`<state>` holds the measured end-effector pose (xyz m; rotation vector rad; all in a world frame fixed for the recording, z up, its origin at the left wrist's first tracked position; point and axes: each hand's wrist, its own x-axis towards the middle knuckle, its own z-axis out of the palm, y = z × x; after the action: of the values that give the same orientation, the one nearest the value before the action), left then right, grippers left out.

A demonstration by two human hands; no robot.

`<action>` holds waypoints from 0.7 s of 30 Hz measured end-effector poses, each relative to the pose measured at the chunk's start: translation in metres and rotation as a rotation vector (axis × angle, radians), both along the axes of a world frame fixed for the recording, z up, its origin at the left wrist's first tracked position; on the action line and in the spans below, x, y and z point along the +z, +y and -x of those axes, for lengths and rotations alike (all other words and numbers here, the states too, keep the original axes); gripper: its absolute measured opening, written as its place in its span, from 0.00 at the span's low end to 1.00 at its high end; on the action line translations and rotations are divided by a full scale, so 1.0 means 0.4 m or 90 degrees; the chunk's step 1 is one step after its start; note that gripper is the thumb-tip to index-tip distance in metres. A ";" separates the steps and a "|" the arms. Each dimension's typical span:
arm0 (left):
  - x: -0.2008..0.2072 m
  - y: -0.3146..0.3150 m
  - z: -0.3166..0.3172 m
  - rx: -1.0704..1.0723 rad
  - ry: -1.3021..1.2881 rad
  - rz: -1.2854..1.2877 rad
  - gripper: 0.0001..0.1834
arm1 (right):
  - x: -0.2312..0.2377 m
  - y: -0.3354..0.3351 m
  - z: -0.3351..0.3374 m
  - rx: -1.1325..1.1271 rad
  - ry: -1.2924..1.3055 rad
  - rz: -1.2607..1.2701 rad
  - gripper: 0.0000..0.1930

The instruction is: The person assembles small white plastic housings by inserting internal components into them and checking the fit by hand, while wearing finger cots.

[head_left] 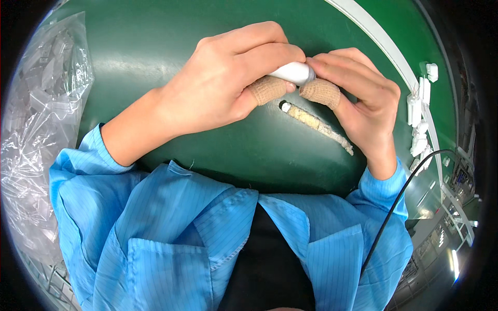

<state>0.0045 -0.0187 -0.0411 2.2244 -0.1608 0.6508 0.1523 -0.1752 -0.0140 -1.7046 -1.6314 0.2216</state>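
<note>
My left hand [220, 78] is closed round a smooth white rounded plastic piece [292, 72], most of it hidden under the fingers. The fingertips and thumb of my right hand [363, 90] pinch its greyish end. Both thumbs wear beige knitted finger sleeves, the left sleeve [268, 90] and the right sleeve [321, 93]. Just below the hands, a thin stick-like tool [314, 122] lies slantwise on the green table [140, 57]. It is wrapped in worn yellowish tape, with a dark and white tip at its upper left end.
A large clear plastic bag [44, 103] holding see-through parts takes up the left side. Several white plastic pieces [419, 140] lie along a pale strip [371, 23] at the right. A black cable [397, 199] curves past my right sleeve.
</note>
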 end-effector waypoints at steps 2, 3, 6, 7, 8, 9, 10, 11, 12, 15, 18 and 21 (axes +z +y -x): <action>0.000 0.000 -0.002 -0.003 -0.004 -0.007 0.15 | 0.002 -0.001 0.003 -0.006 -0.026 -0.009 0.15; 0.000 0.000 -0.002 -0.003 -0.008 -0.015 0.16 | 0.005 -0.003 0.006 0.000 -0.040 -0.007 0.15; 0.003 0.000 -0.001 -0.003 -0.009 -0.037 0.16 | 0.014 -0.007 0.011 0.000 -0.080 0.001 0.15; 0.003 -0.001 -0.003 -0.004 -0.009 -0.037 0.16 | 0.015 -0.009 0.012 -0.004 -0.105 0.007 0.15; 0.004 0.000 -0.005 0.000 -0.016 -0.050 0.16 | 0.016 -0.009 0.014 -0.005 -0.105 0.006 0.15; 0.005 -0.001 -0.005 0.003 -0.023 -0.065 0.16 | 0.017 -0.009 0.018 -0.011 -0.129 0.001 0.14; 0.007 -0.002 -0.004 0.003 -0.023 -0.067 0.16 | 0.019 -0.010 0.021 -0.018 -0.154 -0.005 0.14; 0.009 -0.002 -0.002 0.003 -0.005 -0.060 0.16 | 0.016 -0.011 0.022 -0.018 -0.154 -0.008 0.14; 0.015 -0.003 -0.001 0.003 0.009 -0.056 0.16 | 0.012 -0.011 0.021 -0.018 -0.130 -0.016 0.15; 0.030 0.002 -0.009 -0.013 0.003 0.056 0.16 | -0.004 -0.014 -0.004 -0.010 0.066 -0.023 0.16; 0.104 0.016 -0.010 0.015 0.082 0.200 0.18 | 0.027 -0.004 -0.038 -0.038 0.551 -0.033 0.22; -0.055 0.092 -0.111 -0.265 -0.421 -0.005 0.18 | 0.025 0.010 -0.031 0.102 0.633 0.111 0.24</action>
<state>0.0487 0.0181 -0.0631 1.8193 -0.9277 1.1146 0.1647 -0.1712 -0.0041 -1.2260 -0.9887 1.1146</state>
